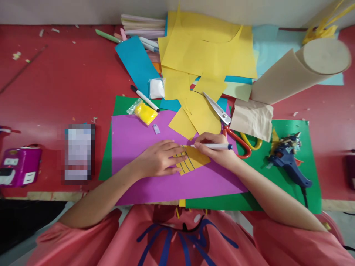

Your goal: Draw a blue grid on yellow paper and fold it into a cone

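Head view: left hand flat, fingers spread, pressing a small yellow paper piece onto the purple sheet. Right hand grips a marker, tip at the piece's top edge. Scissors just right of the purple sheet.

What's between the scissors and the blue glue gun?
In the head view, between the scissors and the glue gun lies green paper, with a crumpled beige paper piece over the scissors' yellow handle.
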Motion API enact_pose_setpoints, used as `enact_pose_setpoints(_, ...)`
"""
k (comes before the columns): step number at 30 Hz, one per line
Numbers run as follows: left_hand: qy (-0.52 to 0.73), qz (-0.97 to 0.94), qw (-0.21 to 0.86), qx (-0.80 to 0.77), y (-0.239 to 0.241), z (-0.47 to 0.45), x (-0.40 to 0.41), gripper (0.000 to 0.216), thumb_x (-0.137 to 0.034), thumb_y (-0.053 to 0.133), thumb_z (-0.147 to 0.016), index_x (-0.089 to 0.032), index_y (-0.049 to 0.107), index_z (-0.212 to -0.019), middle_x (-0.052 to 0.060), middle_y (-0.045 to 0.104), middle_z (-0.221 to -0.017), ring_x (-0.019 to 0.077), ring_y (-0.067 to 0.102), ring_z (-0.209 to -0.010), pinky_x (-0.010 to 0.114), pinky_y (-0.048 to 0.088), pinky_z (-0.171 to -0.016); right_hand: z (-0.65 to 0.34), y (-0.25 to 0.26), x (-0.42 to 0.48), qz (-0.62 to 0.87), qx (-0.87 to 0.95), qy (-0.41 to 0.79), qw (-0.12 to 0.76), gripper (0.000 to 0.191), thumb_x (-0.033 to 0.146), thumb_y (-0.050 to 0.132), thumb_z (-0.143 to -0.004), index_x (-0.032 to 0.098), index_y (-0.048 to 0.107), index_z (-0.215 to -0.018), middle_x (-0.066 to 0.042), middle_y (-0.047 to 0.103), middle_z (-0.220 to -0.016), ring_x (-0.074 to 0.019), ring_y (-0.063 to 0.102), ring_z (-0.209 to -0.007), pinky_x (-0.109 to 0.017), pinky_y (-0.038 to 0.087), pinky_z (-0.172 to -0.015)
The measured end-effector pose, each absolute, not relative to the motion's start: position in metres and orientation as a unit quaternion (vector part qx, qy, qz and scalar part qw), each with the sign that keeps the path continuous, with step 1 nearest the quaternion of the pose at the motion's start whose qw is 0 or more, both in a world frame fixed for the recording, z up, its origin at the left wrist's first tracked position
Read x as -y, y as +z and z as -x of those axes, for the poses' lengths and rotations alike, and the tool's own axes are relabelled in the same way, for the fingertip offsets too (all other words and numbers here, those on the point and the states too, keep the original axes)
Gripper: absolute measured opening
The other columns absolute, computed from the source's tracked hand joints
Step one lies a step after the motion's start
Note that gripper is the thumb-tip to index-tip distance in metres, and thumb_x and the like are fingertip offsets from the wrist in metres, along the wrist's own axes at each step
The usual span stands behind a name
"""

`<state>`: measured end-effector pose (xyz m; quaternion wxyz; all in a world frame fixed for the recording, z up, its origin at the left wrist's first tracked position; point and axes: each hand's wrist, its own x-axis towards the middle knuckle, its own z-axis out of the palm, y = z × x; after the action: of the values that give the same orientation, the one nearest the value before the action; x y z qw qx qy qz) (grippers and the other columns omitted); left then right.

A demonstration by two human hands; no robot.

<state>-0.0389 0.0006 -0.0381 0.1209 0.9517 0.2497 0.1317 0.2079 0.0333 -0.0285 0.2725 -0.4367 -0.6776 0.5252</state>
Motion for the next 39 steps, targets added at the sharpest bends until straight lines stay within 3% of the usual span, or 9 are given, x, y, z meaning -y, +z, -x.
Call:
enact_pose_setpoints(24, 0.123, -0.953, 0.113, -0.251, -0.0361, 0.0359, -0.0001, 0.032, -0.034, 0.057, -0.092, -0.02, 0.065, -0.12, 0.009, 0.066, -0.125, 0.0239, 0.059, -0.114, 0.043, 0.047, -0.102, -0.2051, -0.0281, -0.035, 0.433, 0.693, 0.514, 0.262, 0.019, 0.029, 0.061, -0.086, 0.014, 0.066, -0.077, -0.004, 0.07, -0.077, -0.0104, 0.06, -0.065, -0.022, 0.043, -0.058)
enact_pose_setpoints(31, 0.117, -0.953, 0.123, -0.252, -0.0358, 0.0368, -0.0001, 0.034, -0.035, 0.057, -0.092, -0.02, 0.065, -0.121, 0.01, 0.064, -0.126, 0.0249, 0.057, -0.116, 0.045, 0.046, -0.103, -0.2084, -0.0254, -0.0357, 0.422, 0.716, 0.502, 0.241, 0.02, 0.025, 0.058, -0.083, 0.015, 0.059, -0.066, 0.001, 0.058, -0.059, -0.0074, 0.046, -0.053, -0.022, 0.036, -0.051)
enact_pose_setpoints(39, 0.129, -0.95, 0.125, -0.255, -0.0353, 0.0366, -0.0002, 0.034, -0.033, 0.058, -0.091, -0.021, 0.064, -0.122, 0.009, 0.065, -0.125, 0.0246, 0.058, -0.115, 0.045, 0.046, -0.103, -0.2107, -0.0214, -0.0345, 0.406, 0.724, 0.521, 0.2, 0.023, 0.023, 0.055, -0.082, 0.015, 0.054, -0.06, 0.004, 0.047, -0.054, -0.0062, 0.036, -0.05, -0.022, 0.031, -0.048)
